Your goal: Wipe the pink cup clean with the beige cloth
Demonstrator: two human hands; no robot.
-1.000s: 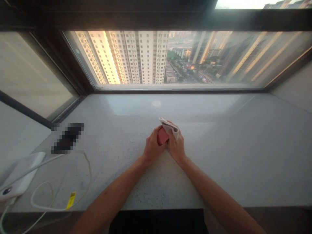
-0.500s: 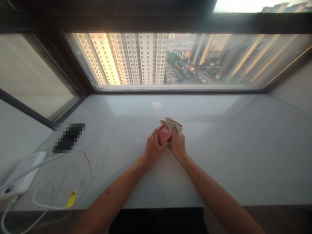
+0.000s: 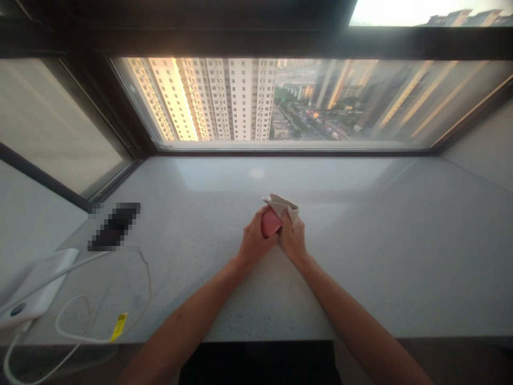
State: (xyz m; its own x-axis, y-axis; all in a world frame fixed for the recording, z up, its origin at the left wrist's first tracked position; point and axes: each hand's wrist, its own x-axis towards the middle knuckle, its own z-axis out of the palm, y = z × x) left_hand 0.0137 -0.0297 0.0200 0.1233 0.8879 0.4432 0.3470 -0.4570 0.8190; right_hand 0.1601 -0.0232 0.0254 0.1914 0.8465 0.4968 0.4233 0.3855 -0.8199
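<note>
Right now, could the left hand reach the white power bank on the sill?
Probably yes: only a thin cable lies between, but the left hand first has to release the red object.

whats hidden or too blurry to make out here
All in the head view:
- pink object: partly hidden by the left hand and the pale cloth, so its kind is unclear
- pale cloth: partly hidden by the right hand
- dark object: pixelated
- yellow tag: too small to read
- white device: cut off by the left edge
</note>
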